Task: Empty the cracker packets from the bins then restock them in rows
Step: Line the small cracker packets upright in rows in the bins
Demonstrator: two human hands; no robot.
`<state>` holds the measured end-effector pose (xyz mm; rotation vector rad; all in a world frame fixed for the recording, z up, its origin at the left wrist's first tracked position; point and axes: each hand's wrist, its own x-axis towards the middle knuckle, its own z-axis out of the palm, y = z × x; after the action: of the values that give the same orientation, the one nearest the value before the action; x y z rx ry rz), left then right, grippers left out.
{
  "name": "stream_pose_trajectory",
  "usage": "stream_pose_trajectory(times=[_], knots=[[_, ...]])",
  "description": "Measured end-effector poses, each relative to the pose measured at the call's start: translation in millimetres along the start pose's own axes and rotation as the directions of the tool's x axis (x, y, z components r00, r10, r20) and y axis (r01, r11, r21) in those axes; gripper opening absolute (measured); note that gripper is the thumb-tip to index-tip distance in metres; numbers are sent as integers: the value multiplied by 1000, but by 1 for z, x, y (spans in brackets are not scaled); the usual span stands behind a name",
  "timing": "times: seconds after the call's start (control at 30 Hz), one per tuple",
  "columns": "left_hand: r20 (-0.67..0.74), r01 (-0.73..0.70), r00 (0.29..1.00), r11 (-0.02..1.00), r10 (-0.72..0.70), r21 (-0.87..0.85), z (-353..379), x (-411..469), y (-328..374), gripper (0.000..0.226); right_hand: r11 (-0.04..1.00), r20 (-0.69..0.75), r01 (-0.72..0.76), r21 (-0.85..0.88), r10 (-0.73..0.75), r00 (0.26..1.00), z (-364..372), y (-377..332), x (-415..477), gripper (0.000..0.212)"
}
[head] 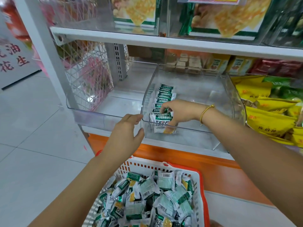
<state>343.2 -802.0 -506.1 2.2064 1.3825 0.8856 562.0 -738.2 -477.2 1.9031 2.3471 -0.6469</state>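
Note:
A clear plastic bin (229,99) on the lower shelf holds one row of green-and-white cracker packets (164,94) standing along its left wall. My right hand (178,112) is inside the bin and pinches the front packet (161,122) of that row. My left hand (126,133) hovers at the bin's front left corner with relaxed fingers, holding nothing. Below, a white and orange basket (202,185) is full of several loose packets (147,199) of the same kind.
Left of it sits another clear bin (91,110). A bin of yellow snack bags (268,118) stands to the right. Boxed goods line the shelf back and the shelf above (147,38). An orange ledge (188,159) runs under the shelf. Grey floor tiles lie to the left.

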Motion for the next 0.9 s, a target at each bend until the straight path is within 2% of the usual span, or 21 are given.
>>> stream_pose_trajectory(times=[0.03, 0.07, 0.13, 0.17, 0.23, 0.37, 0.43, 0.5, 0.6, 0.67, 0.77, 0.83, 0.9], knots=[[4, -1, 1000, 1000, 1, 2, 0, 0, 0, 44, 999, -14, 19, 32, -18, 1000, -1, 1, -2, 50], [7, -2, 1000, 1000, 2, 4, 0, 0, 0, 45, 988, -6, 25, 151, -24, 1000, -3, 1, -6, 45], [7, 5, 1000, 1000, -5, 8, 0, -1, 1, 45, 906, 85, -1, 424, -39, 996, -9, 2, -14, 33], [7, 10, 1000, 1000, -10, 10, 0, -1, 1, 45, 869, 125, -14, 495, -55, 991, -11, 2, -17, 30], [16, 15, 1000, 1000, -15, 10, 1, -1, 2, 45, 871, 146, -33, 491, -45, 988, -7, 2, -16, 26], [47, 19, 999, 1000, -20, 15, 5, -2, 2, 46, 897, 55, -115, 426, 102, 993, 4, 0, -8, 36], [43, 19, 999, 1000, -19, 14, 6, -1, 2, 45, 937, 47, -151, 314, 143, 989, 10, -2, -4, 42], [36, 14, 999, 1000, -15, 17, 6, 0, 1, 45, 983, 21, -140, 119, 139, 990, 18, -9, 0, 52], [38, 7, 999, 1000, -8, 21, 6, 0, 0, 45, 993, 54, -118, -20, 119, 991, 30, -9, 14, 79], [40, 2, 999, 1000, -3, 19, 5, 0, 0, 45, 973, 135, -213, 89, 200, 970, 26, -5, 13, 83], [36, 0, 999, 1000, -1, 19, 3, -1, -1, 45, 839, 312, -411, 358, 307, 899, 8, 4, 3, 57], [39, -2, 999, 1000, 1, 19, 3, 0, -2, 45, 756, 416, -488, 437, 311, 855, 3, 11, -3, 42], [45, 0, 999, 1000, 0, 16, 3, 1, -1, 45, 686, 503, -537, 492, 279, 818, 5, 14, -4, 40]])
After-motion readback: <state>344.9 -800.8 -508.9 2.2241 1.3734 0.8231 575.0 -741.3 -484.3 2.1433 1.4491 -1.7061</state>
